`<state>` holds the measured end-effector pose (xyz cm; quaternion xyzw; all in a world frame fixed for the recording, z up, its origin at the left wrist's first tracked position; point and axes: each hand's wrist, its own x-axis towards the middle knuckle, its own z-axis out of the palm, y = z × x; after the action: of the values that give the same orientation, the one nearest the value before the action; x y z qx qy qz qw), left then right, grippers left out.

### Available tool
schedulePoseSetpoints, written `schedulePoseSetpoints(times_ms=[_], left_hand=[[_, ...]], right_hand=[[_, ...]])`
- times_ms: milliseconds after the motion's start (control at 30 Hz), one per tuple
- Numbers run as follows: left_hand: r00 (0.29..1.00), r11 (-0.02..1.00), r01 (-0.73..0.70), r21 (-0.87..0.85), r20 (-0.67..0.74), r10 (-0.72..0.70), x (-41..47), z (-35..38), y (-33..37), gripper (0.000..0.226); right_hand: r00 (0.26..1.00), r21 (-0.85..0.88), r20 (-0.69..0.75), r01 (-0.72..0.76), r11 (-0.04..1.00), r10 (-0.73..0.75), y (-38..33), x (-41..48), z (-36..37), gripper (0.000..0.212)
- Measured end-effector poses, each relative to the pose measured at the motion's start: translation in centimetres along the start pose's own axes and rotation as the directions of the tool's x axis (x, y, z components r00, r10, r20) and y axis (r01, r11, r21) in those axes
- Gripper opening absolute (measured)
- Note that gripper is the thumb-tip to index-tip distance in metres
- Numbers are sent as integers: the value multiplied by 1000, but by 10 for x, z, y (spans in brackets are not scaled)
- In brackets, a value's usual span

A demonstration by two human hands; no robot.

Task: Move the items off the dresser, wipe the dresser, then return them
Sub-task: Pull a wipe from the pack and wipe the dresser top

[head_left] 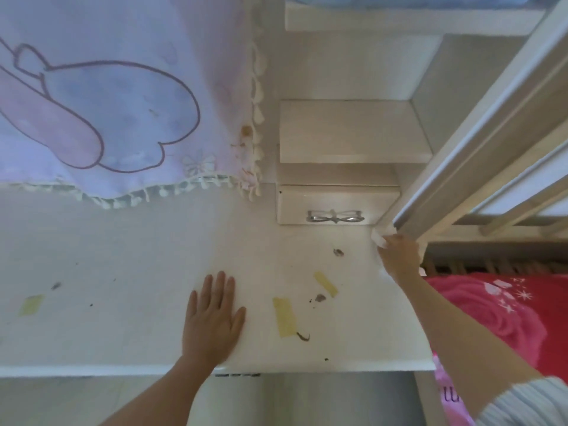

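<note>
The white dresser top (129, 272) fills the lower half of the head view, bare of items, with dark smudges and yellowed tape strips (285, 316) on it. My left hand (212, 318) lies flat and open on the top near its front edge, fingers together, holding nothing. My right hand (399, 256) is at the far right edge of the top, closed on a small white wipe (379, 238) pressed against the surface beside a white post. Only a bit of the wipe shows past my fingers.
A small white drawer (335, 204) with a silver bow handle stands at the back right, with a shelf (350, 130) above. A lilac printed cloth (107, 103) with tassels hangs over the back left. A white bed frame (491, 142) and red floral bedding (498, 309) adjoin on the right.
</note>
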<state>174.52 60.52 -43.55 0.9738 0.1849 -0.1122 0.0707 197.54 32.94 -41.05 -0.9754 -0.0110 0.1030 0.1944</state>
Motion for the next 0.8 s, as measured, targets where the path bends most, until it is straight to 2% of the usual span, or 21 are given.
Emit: schedulePoseSetpoints(times_ms=[133, 200, 233, 300, 367, 400, 467, 533, 600, 700, 800], left_hand=[[999, 1000, 3, 8, -41, -3, 2, 0, -1, 63], [999, 1000, 4, 17, -43, -4, 1, -1, -1, 64], [999, 1000, 2, 21, -42, -1, 1, -2, 0, 64], [999, 1000, 4, 12, -45, -4, 1, -3, -1, 64], [998, 1000, 3, 14, -68, -2, 1, -2, 0, 64], [997, 1000, 1, 17, -72, 0, 1, -2, 0, 64], [998, 1000, -2, 14, -71, 2, 1, -1, -1, 64], [997, 1000, 0, 23, -83, 2, 1, 1, -2, 64], [997, 1000, 0, 27, -80, 2, 1, 1, -3, 64], [999, 1000, 2, 15, -47, -1, 0, -2, -1, 67], [1000, 1000, -1, 3, -3, 1, -1, -4, 0, 72]], right_hand=[[994, 70, -34, 108, 992, -106, -16, 2, 10, 49], [978, 110, -52, 205, 972, -201, -24, -6, 18, 52], [959, 97, -17, 284, 954, -284, -30, -16, 20, 52], [875, 93, 70, 472, 877, -479, -34, -37, 27, 52], [845, 103, 170, 497, 862, -508, -38, -51, 18, 51], [870, 167, 170, 438, 883, -464, -37, -46, 14, 52], [960, 306, 97, 222, 926, -262, -37, -26, 5, 54], [983, 268, 6, 175, 947, -184, -40, -8, 4, 49], [974, 203, -9, 222, 954, -225, -50, -9, 17, 46], [908, 189, -8, 412, 891, -418, -67, -46, 42, 43], [805, 226, 149, 537, 813, -574, -64, -100, 54, 44]])
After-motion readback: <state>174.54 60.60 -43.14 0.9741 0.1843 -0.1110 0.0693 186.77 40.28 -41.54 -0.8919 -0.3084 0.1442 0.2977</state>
